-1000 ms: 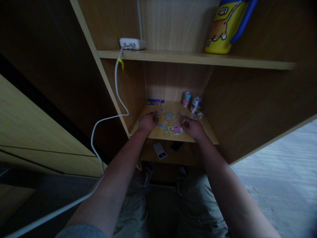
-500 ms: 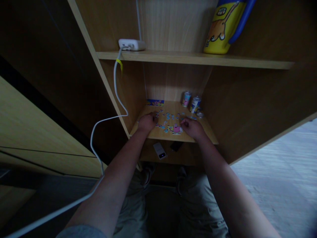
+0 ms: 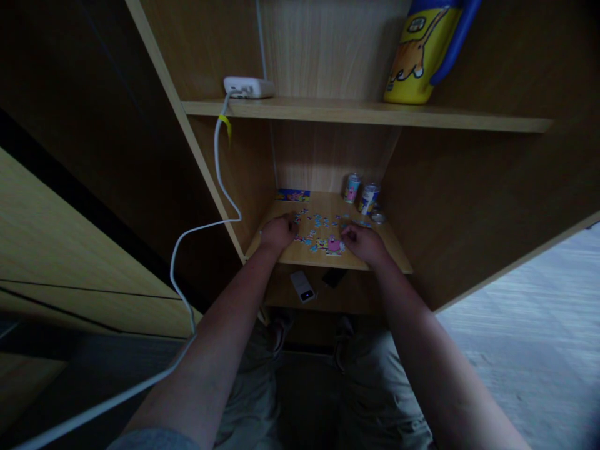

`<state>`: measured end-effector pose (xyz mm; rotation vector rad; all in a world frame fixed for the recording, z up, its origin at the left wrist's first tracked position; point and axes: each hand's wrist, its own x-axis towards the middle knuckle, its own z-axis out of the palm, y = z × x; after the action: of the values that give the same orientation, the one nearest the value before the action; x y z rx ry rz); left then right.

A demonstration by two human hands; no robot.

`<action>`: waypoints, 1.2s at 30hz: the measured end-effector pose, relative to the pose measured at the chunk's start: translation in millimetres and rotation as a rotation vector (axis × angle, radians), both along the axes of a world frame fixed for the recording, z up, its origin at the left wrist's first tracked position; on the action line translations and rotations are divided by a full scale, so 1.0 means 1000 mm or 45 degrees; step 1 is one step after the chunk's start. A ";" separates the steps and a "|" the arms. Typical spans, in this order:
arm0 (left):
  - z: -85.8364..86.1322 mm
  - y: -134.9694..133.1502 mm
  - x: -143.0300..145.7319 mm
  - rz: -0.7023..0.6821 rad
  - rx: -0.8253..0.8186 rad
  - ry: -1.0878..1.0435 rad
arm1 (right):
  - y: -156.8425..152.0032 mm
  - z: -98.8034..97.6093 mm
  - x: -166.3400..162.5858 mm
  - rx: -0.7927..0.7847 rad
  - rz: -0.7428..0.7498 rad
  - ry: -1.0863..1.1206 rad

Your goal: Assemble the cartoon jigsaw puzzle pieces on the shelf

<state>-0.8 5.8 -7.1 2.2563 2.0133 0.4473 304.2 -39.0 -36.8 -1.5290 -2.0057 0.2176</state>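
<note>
Several small jigsaw puzzle pieces [image 3: 319, 220] lie scattered over the middle shelf [image 3: 300, 257]. Near the front edge, a joined patch of puzzle [image 3: 333, 244] shows a pink figure and a yellow one. My left hand [image 3: 280, 231] rests at the left of the pieces with its fingers curled; the fingertips are mostly hidden behind the hand. Just right of the joined patch is my right hand [image 3: 360, 240], its fingers pinched together close to the patch's edge. Whatever lies in that pinch is too small to make out. A picture card [image 3: 293, 195] leans at the back left.
Two small printed cans [image 3: 352, 187] and a round lid [image 3: 377, 216] stand at the back right. Above are a white charger [image 3: 248, 87] with its cable [image 3: 218, 156] and a yellow mug [image 3: 415, 62]. Below lie a white device [image 3: 302, 286] and a dark phone [image 3: 334, 276].
Both hands stay in nearly the same place and pose. The whole view has shifted very slightly.
</note>
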 end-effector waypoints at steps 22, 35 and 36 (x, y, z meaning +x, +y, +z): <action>-0.001 -0.001 0.000 -0.010 -0.003 -0.016 | 0.000 0.000 0.000 -0.011 -0.011 -0.011; 0.002 -0.003 0.001 -0.005 -0.007 -0.012 | -0.001 -0.001 0.001 -0.003 0.000 -0.006; 0.002 -0.002 0.001 -0.007 -0.006 -0.012 | 0.000 -0.002 0.001 -0.002 0.000 -0.005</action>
<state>0.0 3.4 -5.2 2.2519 2.0009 0.4514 304.9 -39.4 -38.4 -1.5317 -2.0096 0.2165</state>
